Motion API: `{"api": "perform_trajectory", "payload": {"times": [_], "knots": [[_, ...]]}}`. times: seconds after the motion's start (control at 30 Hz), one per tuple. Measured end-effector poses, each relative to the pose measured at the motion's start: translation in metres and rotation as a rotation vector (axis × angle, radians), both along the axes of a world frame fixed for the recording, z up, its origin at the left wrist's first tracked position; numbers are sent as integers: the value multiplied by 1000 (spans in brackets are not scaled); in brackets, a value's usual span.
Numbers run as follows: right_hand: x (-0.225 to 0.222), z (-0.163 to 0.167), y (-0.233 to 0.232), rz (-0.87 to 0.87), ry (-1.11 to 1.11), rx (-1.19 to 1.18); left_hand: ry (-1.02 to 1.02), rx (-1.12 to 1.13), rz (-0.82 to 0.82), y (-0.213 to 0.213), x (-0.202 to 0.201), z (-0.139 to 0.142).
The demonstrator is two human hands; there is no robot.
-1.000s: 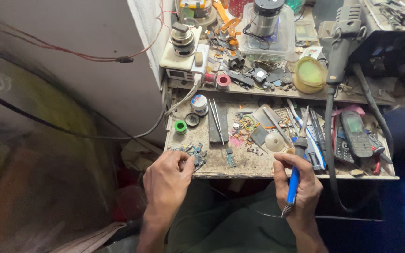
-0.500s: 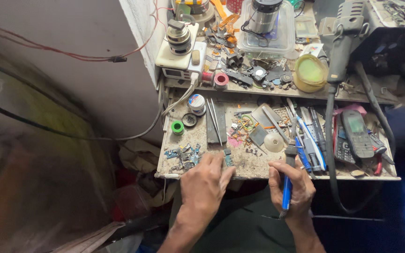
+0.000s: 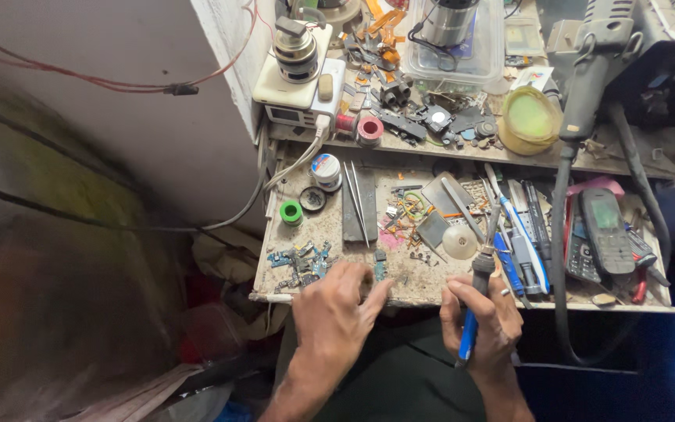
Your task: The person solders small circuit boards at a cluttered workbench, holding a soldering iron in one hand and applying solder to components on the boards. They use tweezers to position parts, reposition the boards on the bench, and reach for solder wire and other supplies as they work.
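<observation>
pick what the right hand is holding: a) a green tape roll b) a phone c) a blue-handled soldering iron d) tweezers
c: the right hand grips a blue-handled soldering iron with its tip pointing up toward the bench, while the tweezers, green tape roll and phone all lie untouched on the bench.

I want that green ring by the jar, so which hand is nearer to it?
Left. The left hand lies just below and right of the green ring; the right hand is farther right, holding a blue-handled tool.

Both forearms are bare, with no sleeves, and dark, perhaps olive-green trousers cover the lap.
</observation>
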State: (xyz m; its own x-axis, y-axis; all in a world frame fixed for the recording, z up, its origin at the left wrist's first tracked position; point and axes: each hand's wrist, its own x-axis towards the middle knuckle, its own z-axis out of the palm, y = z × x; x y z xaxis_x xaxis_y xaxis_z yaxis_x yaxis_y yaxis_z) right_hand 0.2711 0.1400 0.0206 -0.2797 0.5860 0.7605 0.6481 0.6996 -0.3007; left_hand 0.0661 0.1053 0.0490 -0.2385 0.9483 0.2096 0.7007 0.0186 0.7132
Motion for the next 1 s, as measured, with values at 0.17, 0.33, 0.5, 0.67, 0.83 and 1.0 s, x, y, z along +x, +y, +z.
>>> {"api": "perform_trajectory", "payload": {"times": [0.17,0.33,0.5,0.67,0.83,1.0], "knots": [[0,-5,6,-12,-26,-9,113,255,25,-4,7,-7],[-2,-8,10,-2,-27,-14,138,280,75,-1,13,-8],[-2,-8,11,-6,-33,-17,158,243,103,3,15,-9],[-4,-9,10,-10,-36,-13,94,204,73,3,11,-9],[-3,-9,10,-9,-43,-12,93,190,82,3,11,-10],[-3,-7,9,-3,-38,-33,100,193,91,4,12,-12]]}}
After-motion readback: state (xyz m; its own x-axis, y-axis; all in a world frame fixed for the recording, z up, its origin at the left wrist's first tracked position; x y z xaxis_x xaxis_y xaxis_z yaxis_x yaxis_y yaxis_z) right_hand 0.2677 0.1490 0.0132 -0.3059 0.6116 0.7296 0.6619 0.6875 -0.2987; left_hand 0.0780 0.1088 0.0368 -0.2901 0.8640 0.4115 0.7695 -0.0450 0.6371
